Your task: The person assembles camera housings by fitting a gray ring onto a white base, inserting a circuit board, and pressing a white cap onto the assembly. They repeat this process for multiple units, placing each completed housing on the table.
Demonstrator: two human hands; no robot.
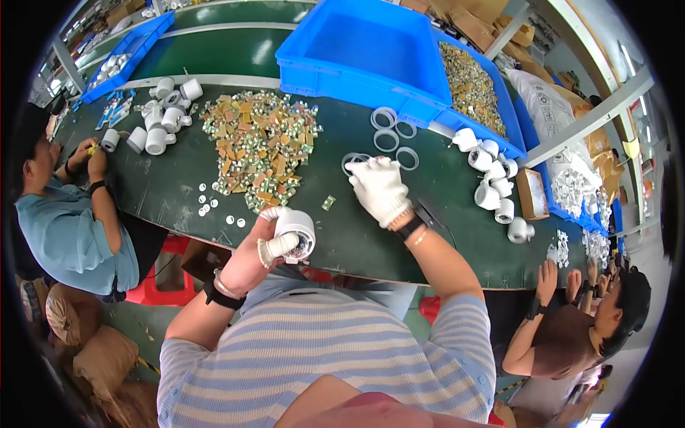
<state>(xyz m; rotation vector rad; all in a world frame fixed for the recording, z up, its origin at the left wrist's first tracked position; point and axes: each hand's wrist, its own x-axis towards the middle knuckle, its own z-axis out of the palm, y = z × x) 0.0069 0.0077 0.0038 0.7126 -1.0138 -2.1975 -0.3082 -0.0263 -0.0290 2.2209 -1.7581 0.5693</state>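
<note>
My left hand [250, 258], with white covers on some of its fingers, grips a white cylindrical housing [297, 222] near the table's front edge. The housing is tilted, its round open end toward me, and a covered thumb lies over that opening. Parts inside are too small to make out. Farther off to the right, my right hand [380, 187] wears a white glove. Its fingers curl down over the near edge of a grey ring [352, 158]; the fingertips are partly hidden. More grey rings [386, 140] lie just beyond it. One small circuit board [328, 202] rests between my hands.
A heap of small circuit boards [258, 146] spreads left of centre, with white discs [230, 220] beside it. White housings lie at left [158, 140] and right [488, 194]. A blue bin [364, 82] stands at the back. Co-workers sit at both sides.
</note>
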